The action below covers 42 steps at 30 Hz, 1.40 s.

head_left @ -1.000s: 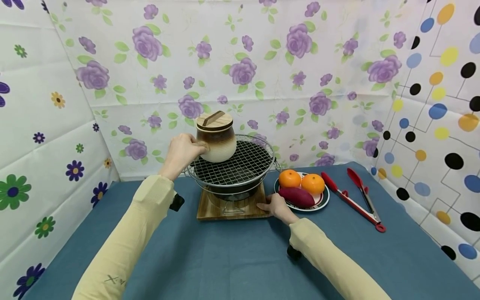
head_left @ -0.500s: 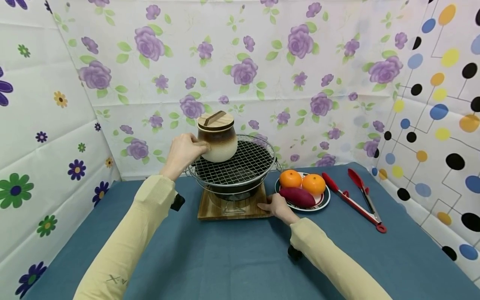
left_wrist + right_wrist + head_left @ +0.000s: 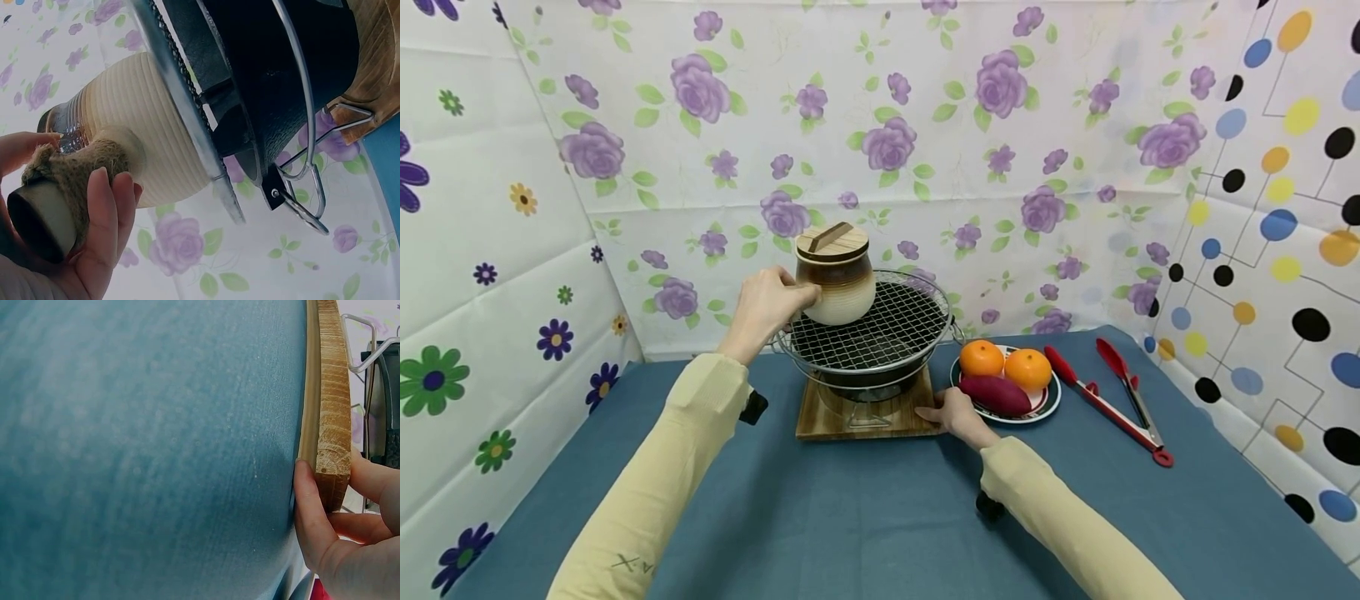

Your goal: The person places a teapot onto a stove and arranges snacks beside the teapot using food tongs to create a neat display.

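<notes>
A ceramic pot (image 3: 842, 298), brown at the shoulder and cream below, stands upright at the left of a round wire grill rack (image 3: 895, 329). Its wooden lid (image 3: 833, 240) is on. My left hand (image 3: 763, 310) grips the pot's stubby side handle, which is wrapped in twine (image 3: 81, 178) in the left wrist view. Under the rack is a black grill bowl (image 3: 319, 56), set on a wooden board (image 3: 865, 427). At the board's front right corner, my right hand (image 3: 958, 417) pinches the edge, thumb on one face and fingers on the other around the wood (image 3: 333, 419).
Just right of the right hand, a plate (image 3: 1051, 407) bears two oranges (image 3: 1028, 369) and a purple sweet potato (image 3: 996, 395). Farther right lie red-tipped tongs (image 3: 1112, 407), spread apart. Patterned cloth walls (image 3: 880, 100) enclose the blue tabletop (image 3: 865, 517) at the back and sides.
</notes>
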Each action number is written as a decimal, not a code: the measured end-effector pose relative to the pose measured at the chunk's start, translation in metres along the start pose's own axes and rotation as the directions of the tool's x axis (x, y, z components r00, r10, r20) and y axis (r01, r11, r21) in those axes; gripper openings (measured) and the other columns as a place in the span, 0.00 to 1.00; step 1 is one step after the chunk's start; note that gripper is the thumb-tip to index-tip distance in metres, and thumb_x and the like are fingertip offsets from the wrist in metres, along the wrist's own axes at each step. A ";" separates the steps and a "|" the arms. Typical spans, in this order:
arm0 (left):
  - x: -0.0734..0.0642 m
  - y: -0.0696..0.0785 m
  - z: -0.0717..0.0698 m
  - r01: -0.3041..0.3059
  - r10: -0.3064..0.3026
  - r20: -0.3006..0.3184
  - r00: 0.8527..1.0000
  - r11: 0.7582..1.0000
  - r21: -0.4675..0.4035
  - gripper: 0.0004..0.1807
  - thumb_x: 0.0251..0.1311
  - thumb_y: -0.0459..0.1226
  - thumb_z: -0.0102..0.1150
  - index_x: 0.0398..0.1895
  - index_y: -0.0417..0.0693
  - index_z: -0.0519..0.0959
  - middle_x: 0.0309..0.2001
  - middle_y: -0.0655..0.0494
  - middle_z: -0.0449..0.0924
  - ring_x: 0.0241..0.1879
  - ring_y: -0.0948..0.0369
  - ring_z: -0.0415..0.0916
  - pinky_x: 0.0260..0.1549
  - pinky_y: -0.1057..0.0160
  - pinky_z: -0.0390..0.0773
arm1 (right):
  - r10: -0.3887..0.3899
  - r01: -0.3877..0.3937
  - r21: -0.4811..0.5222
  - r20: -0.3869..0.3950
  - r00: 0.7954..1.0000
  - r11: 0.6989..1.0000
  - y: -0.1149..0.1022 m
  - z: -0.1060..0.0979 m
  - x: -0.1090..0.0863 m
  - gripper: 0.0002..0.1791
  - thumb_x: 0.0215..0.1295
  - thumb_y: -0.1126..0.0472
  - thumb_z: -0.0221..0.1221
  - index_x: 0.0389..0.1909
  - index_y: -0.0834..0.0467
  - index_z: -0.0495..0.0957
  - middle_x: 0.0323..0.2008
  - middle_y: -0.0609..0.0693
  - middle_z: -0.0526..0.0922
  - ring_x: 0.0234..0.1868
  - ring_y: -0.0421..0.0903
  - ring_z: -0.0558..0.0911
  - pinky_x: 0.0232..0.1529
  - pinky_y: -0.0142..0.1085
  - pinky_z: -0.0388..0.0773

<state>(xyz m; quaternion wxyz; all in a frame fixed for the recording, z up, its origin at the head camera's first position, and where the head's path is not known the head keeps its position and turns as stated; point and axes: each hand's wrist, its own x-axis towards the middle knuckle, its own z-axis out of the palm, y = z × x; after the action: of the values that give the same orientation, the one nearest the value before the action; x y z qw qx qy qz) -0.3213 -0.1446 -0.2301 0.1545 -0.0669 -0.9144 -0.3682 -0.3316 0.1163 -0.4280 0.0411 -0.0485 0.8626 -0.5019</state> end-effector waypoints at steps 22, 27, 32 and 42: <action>-0.005 -0.004 -0.019 0.003 0.001 -0.059 0.998 0.997 0.071 0.41 0.45 0.70 0.48 0.36 0.39 0.73 0.27 0.46 0.75 0.21 0.54 0.68 0.19 0.59 0.69 | 0.012 -0.014 -0.097 -0.017 1.000 0.995 -0.002 0.000 -0.001 0.13 0.57 0.61 0.62 0.20 0.63 0.73 0.14 0.50 0.69 0.17 0.43 0.75 0.19 0.32 0.72; -0.006 -0.004 -0.023 -0.008 0.016 -0.092 0.996 0.996 0.094 0.42 0.44 0.71 0.48 0.35 0.38 0.75 0.30 0.45 0.76 0.22 0.53 0.71 0.20 0.57 0.70 | 0.010 -0.011 -0.084 -0.011 1.000 0.996 -0.002 -0.001 -0.001 0.12 0.57 0.62 0.63 0.21 0.64 0.73 0.15 0.50 0.70 0.17 0.44 0.76 0.21 0.34 0.74; -0.009 -0.004 -0.028 -0.011 0.020 -0.093 0.995 0.995 0.095 0.42 0.45 0.71 0.48 0.35 0.38 0.74 0.32 0.44 0.75 0.25 0.52 0.71 0.23 0.56 0.70 | 0.015 -0.015 -0.051 -0.010 1.000 0.999 -0.002 0.000 -0.001 0.10 0.57 0.63 0.62 0.24 0.65 0.74 0.17 0.52 0.72 0.20 0.45 0.78 0.24 0.36 0.77; -0.019 -0.014 -0.040 -0.006 0.013 -0.130 0.991 0.998 0.059 0.40 0.46 0.70 0.47 0.36 0.40 0.74 0.28 0.45 0.75 0.23 0.53 0.72 0.22 0.57 0.70 | -0.003 0.003 -0.026 -0.004 1.000 1.000 0.000 0.000 0.000 0.09 0.57 0.64 0.62 0.25 0.66 0.75 0.18 0.53 0.73 0.21 0.47 0.79 0.26 0.37 0.77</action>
<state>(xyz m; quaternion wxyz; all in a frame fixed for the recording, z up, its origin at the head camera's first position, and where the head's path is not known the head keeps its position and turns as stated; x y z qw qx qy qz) -0.2970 -0.1831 -0.2185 0.2175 -0.0425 -0.9123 -0.3444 -0.3312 0.1164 -0.4283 0.0380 -0.0495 0.8690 -0.4909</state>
